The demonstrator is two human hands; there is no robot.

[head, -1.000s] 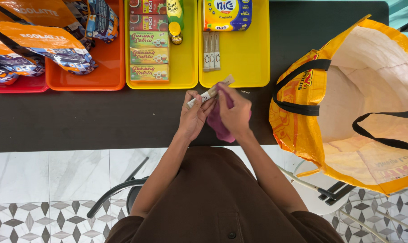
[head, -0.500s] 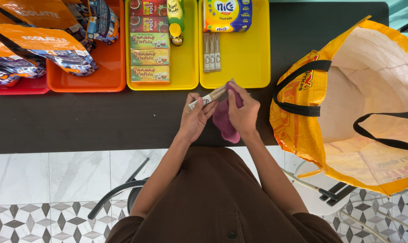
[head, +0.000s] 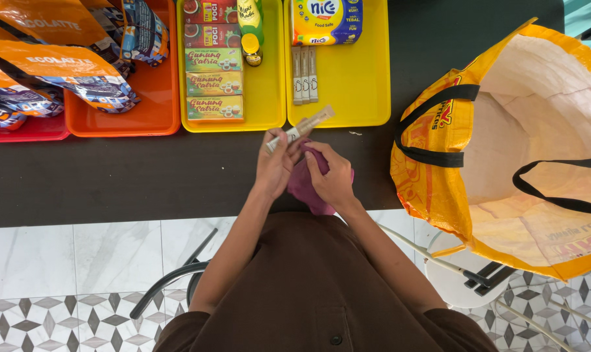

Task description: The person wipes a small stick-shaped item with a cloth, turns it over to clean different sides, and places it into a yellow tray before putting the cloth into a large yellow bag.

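Black counter [head: 113, 176] — hands grip sachet [head: 302, 129], cloth [head: 306, 186]

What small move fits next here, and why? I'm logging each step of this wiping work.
Probably draw the purple cloth in the right hand along the slim beige sachet stick; the left hand pinches its lower end, leaving the upper length bare above the cloth.

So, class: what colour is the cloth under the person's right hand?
Purple-magenta cloth, clearest in the head view.
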